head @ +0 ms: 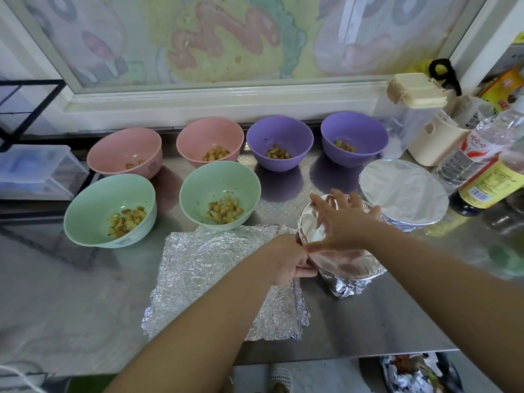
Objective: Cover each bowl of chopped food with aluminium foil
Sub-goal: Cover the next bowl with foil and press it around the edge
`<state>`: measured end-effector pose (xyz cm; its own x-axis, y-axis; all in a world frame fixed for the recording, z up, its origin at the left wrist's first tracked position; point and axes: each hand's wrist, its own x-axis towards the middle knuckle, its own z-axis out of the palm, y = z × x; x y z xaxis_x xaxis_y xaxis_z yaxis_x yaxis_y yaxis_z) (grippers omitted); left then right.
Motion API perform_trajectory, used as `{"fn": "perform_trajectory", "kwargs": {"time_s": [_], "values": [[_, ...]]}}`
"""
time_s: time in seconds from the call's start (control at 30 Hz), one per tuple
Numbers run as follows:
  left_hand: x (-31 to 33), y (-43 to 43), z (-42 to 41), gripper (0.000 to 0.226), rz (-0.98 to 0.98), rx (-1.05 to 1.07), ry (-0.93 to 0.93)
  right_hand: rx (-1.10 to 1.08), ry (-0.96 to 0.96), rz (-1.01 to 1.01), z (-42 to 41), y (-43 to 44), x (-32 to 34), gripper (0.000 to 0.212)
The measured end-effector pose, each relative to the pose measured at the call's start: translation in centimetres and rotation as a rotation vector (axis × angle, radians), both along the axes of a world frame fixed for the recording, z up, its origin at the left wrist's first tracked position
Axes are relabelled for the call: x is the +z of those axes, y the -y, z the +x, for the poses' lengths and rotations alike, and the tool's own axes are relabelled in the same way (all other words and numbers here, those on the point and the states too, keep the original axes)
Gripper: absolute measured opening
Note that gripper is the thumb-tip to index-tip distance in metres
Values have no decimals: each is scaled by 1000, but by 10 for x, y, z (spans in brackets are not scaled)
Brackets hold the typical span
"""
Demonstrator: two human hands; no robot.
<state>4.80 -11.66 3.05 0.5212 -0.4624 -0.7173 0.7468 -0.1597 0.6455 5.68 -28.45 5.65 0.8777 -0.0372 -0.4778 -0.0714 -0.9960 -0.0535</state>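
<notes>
A foil-wrapped bowl (350,275) stands near the front right of the steel counter. My right hand (341,219) lies spread on its foil top with straight fingers. My left hand (292,260) pinches the foil at the bowl's left rim. A second foil-covered bowl (404,191) sits just behind it. Several uncovered bowls hold chopped food: two green (109,209) (219,194), two pink (124,153) (209,143), two purple (279,141) (354,139). A crumpled loose foil sheet (215,276) lies flat under my left forearm.
A cream lidded container (419,114) and two bottles (482,177) crowd the right side. A clear plastic box (34,171) sits at the left. A window ledge (215,100) runs behind the bowls. The counter's front edge (312,358) is close below the foil sheet.
</notes>
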Motion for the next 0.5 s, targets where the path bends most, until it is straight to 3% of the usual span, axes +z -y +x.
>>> {"fn": "perform_trajectory", "kwargs": {"time_s": [0.1, 0.37, 0.5], "values": [[2, -8, 7, 60, -103, -37, -76, 0, -7, 2, 0, -1, 0, 137], [2, -18, 18, 45, -230, -147, -126, 2, 12, -15, -2, -2, -1, 137], [5, -17, 22, 56, -234, -211, -124, 6, 11, -18, -2, -2, -2, 136]]}}
